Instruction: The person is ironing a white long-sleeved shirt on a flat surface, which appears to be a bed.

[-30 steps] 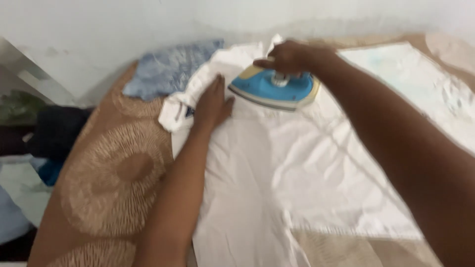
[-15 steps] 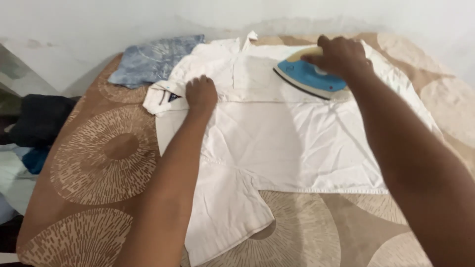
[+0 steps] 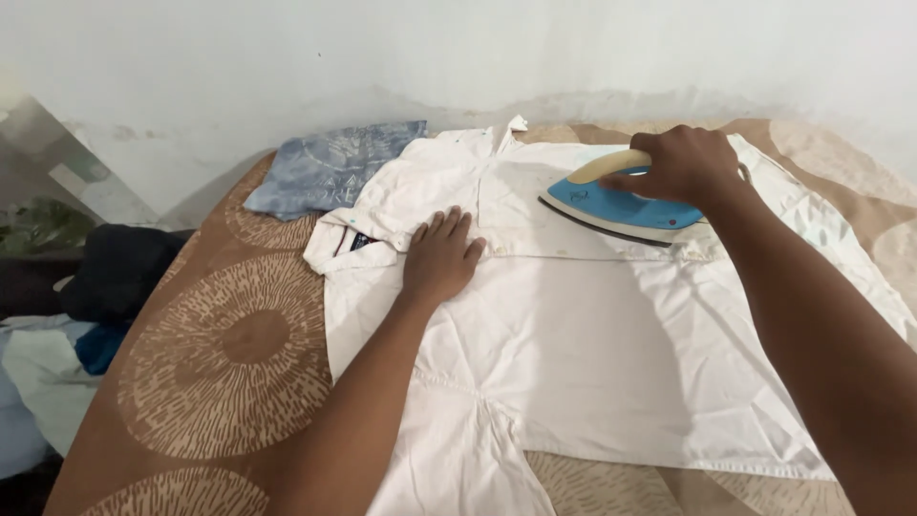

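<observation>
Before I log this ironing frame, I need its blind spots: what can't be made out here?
Head view only:
- Iron handle: mostly covered by the right hand.
- Iron soleplate: face down on the white shirt.
- Shirt's near sleeve and right edge: cut off by the frame.
- Shirt under the left hand: hidden by the palm.
- Blue cloth: partly under the shirt.

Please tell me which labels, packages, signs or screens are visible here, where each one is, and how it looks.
Neck label: small dark rectangle inside the collar of the white shirt, beside the left hand.
Print on the folded blue garment: pale marks, behind the shirt.
Mark on the blue iron: small and pale, near its tip.
</observation>
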